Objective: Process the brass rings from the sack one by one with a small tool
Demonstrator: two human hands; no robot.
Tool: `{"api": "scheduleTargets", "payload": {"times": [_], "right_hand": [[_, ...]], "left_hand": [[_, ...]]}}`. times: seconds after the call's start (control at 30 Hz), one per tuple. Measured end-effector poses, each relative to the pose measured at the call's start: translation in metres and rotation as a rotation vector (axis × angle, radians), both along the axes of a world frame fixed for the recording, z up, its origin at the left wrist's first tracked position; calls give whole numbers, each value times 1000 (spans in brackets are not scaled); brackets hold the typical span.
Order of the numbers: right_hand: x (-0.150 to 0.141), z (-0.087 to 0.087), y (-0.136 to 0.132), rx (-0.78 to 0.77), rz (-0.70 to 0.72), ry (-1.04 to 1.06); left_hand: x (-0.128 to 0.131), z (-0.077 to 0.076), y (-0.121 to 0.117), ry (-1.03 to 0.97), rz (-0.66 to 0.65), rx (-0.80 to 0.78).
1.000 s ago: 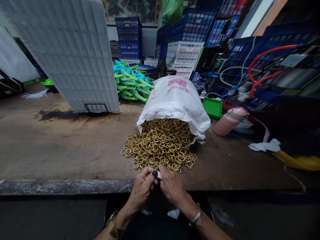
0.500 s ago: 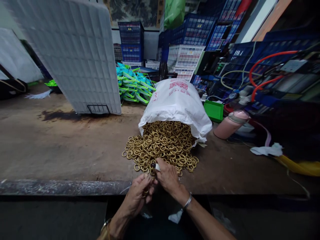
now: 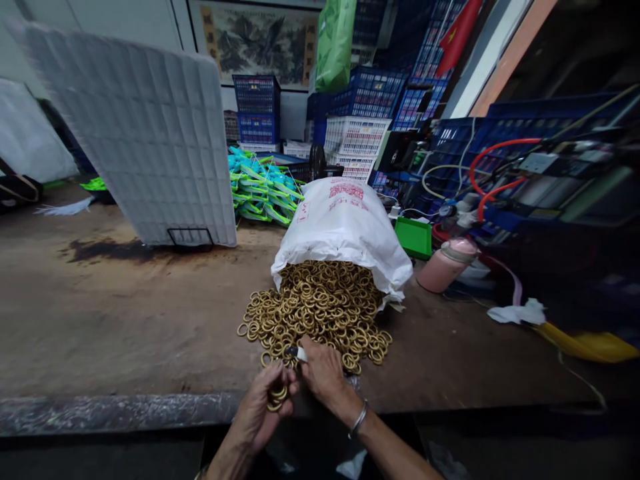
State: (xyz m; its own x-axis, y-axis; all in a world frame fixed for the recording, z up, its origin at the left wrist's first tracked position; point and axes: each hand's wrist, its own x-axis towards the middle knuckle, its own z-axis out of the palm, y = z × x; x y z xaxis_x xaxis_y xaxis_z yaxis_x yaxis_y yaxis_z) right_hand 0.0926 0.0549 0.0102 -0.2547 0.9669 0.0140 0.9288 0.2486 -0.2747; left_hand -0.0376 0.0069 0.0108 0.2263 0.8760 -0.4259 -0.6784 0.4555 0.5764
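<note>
My left hand (image 3: 261, 408) is curled at the table's front edge, with several brass-coloured rings (image 3: 277, 397) in its fingers. Its fingertips come close to my right hand (image 3: 326, 375), which is closed at the front of a heap of the same rings (image 3: 320, 303). A small white piece with a dark end (image 3: 302, 354) sticks out at the right fingers. Whether it is held or worn on a finger, I cannot tell. The heap spills from the mouth of a white woven sack (image 3: 340, 223) with red print, lying on its side.
A grey ribbed panel (image 3: 150, 147) stands on the wooden table (image 3: 125, 320) at the left. Behind the sack lie blue and green plastic pieces (image 3: 260, 190). To the right are a green tray (image 3: 414, 238), a pink bottle (image 3: 447, 265) and red tubing (image 3: 500, 148). Stacked crates (image 3: 356, 135) are at the back.
The view has tipped upward, so the table sits lower in it. My left hand has turned, and more of the rings in it show. The right hand stays at the heap's front.
</note>
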Motion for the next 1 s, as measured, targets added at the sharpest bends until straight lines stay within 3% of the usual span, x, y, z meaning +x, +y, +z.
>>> {"api": "scheduleTargets", "payload": {"times": [0.17,0.3,0.43,0.53,0.7,0.9,1.0], "right_hand": [[13,6,5,-29,3,331],[23,18,3,-218,61,757],[25,22,-3,-365,82,945],[25,18,-3,-392,58,984],[23,12,-1,-381,-28,939],[23,15,-1,-334,-72,838],[24,16,-3,-314,-62,836]], "left_hand": [[7,-3,7,260,64,84],[12,-2,9,437,75,165],[17,4,10,510,15,160],[21,10,11,597,32,182],[25,11,10,755,74,362],[26,5,8,615,-132,228],[27,4,8,540,-154,199]]}}
